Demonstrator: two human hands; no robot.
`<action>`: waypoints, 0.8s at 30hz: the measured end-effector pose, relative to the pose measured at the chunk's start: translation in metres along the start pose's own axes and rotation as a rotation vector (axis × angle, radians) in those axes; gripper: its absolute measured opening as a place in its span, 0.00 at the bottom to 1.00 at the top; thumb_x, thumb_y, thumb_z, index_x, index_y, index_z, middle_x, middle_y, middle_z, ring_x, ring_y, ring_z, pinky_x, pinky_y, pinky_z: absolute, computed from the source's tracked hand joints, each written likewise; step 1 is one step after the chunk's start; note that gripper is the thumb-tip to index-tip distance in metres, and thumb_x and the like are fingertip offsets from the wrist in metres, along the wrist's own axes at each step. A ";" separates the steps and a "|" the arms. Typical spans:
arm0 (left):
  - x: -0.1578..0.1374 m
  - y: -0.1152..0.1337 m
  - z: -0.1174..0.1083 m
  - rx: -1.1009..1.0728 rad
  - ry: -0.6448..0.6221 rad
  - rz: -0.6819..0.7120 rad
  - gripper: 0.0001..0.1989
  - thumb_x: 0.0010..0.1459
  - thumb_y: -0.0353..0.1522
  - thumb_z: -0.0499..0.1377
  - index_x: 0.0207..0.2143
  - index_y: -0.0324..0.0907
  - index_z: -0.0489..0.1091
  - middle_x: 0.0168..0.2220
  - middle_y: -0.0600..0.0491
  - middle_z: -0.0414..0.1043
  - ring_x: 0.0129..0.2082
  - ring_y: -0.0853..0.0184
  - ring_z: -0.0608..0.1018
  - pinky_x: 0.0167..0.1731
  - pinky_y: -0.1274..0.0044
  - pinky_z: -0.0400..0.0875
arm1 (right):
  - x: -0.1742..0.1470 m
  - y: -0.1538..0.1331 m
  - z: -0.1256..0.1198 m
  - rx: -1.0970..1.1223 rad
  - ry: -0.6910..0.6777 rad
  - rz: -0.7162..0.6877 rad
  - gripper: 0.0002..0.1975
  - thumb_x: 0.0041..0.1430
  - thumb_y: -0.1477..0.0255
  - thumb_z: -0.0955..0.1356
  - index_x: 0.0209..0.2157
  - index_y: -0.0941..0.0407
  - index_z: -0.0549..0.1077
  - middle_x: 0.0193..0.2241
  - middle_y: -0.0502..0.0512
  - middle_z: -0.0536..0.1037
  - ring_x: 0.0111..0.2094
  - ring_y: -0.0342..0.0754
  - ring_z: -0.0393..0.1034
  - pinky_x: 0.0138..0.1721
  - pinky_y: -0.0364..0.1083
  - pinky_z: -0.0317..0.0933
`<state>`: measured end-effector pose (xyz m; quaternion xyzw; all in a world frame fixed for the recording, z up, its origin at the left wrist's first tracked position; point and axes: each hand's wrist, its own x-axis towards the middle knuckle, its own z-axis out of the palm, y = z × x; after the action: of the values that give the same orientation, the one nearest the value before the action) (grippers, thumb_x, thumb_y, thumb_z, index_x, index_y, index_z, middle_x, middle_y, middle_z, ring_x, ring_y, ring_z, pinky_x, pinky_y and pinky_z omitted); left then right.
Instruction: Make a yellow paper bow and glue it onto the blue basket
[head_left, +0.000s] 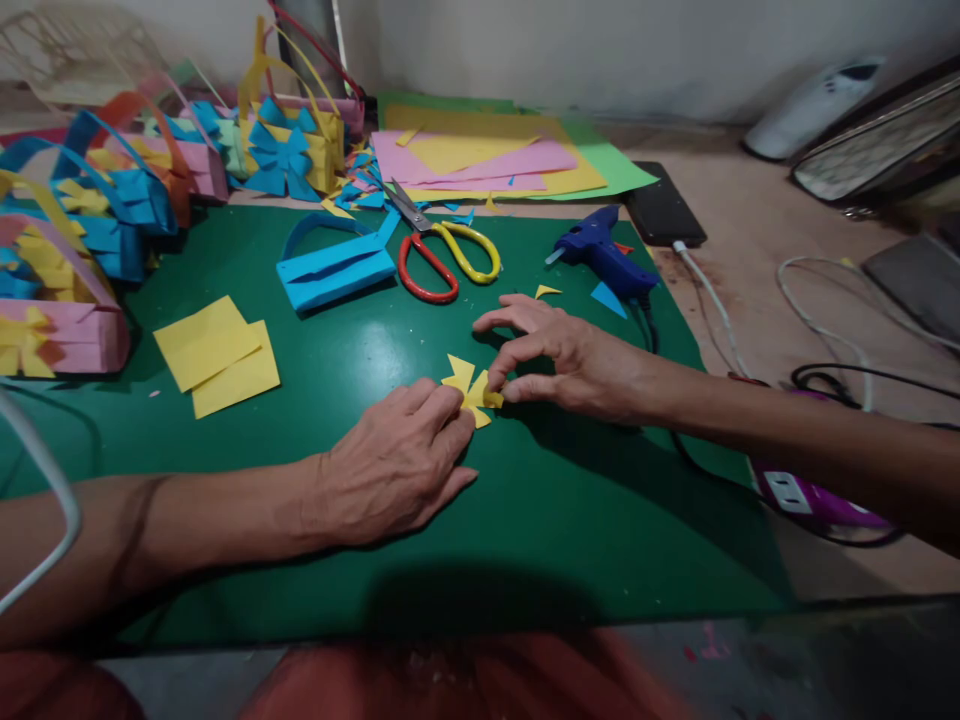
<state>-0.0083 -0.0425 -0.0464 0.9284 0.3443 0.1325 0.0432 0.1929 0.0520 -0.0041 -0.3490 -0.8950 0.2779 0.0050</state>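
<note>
A small yellow paper flower (477,392) with cut, pointed petals lies on the green mat. Curled over its left side, my left hand (401,462) presses it against the mat, hiding part of it. My right hand (559,362) comes from the right and pinches a curled petal between thumb and finger; its other fingers are raised. Beyond the hands lie scissors (429,232) with one red and one yellow handle, partly spread. A blue paper basket (337,270) rests beside them. Two yellow paper squares (214,355) overlap left of my hands.
Several finished paper baskets (82,335) with bows crowd the left side. Coloured sheets (480,150) are stacked at the back, near paper scraps. A blue glue gun (604,255) lies right, by a phone (664,205) on a cable. A purple power strip (817,495) sits beyond the green mat (300,590).
</note>
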 end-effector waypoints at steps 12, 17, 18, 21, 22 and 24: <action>0.000 0.000 0.000 0.011 0.004 0.012 0.16 0.62 0.38 0.51 0.43 0.33 0.66 0.38 0.44 0.64 0.34 0.59 0.64 0.32 0.68 0.66 | 0.006 -0.017 0.001 -0.109 -0.043 -0.015 0.07 0.53 0.77 0.69 0.24 0.55 0.77 0.52 0.58 0.69 0.60 0.61 0.51 0.55 0.66 0.43; 0.000 0.000 0.000 0.016 -0.010 0.018 0.16 0.62 0.38 0.50 0.43 0.33 0.66 0.38 0.44 0.64 0.35 0.59 0.64 0.32 0.68 0.65 | 0.007 -0.012 0.002 -0.156 0.010 -0.143 0.04 0.51 0.77 0.71 0.25 0.55 0.78 0.40 0.58 0.71 0.47 0.55 0.63 0.50 0.59 0.50; 0.000 0.000 0.000 0.017 -0.012 0.019 0.16 0.63 0.38 0.50 0.43 0.33 0.66 0.38 0.44 0.64 0.35 0.59 0.64 0.32 0.68 0.65 | 0.007 -0.011 0.001 -0.158 0.009 -0.163 0.04 0.51 0.77 0.71 0.26 0.54 0.79 0.37 0.56 0.70 0.43 0.53 0.64 0.49 0.58 0.51; 0.000 0.000 0.000 0.019 -0.017 0.019 0.16 0.63 0.38 0.50 0.43 0.33 0.66 0.38 0.44 0.64 0.35 0.59 0.63 0.32 0.68 0.66 | 0.008 -0.010 -0.003 -0.147 -0.028 -0.174 0.05 0.50 0.77 0.71 0.25 0.53 0.79 0.31 0.53 0.70 0.36 0.48 0.64 0.46 0.55 0.51; 0.000 0.000 0.000 0.018 -0.019 0.018 0.16 0.63 0.38 0.50 0.43 0.33 0.66 0.38 0.44 0.64 0.35 0.59 0.63 0.32 0.68 0.66 | 0.008 -0.010 -0.004 -0.140 -0.043 -0.161 0.06 0.50 0.78 0.71 0.24 0.53 0.79 0.30 0.53 0.70 0.35 0.48 0.64 0.46 0.54 0.51; 0.000 0.000 0.000 0.020 -0.021 0.014 0.16 0.63 0.38 0.50 0.44 0.33 0.66 0.38 0.44 0.64 0.35 0.59 0.63 0.32 0.68 0.66 | 0.009 -0.012 -0.004 -0.130 -0.058 -0.113 0.07 0.50 0.78 0.71 0.23 0.54 0.79 0.30 0.52 0.70 0.35 0.48 0.64 0.44 0.52 0.51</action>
<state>-0.0082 -0.0420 -0.0458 0.9325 0.3388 0.1194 0.0368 0.1798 0.0525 0.0038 -0.2892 -0.9292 0.2282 -0.0278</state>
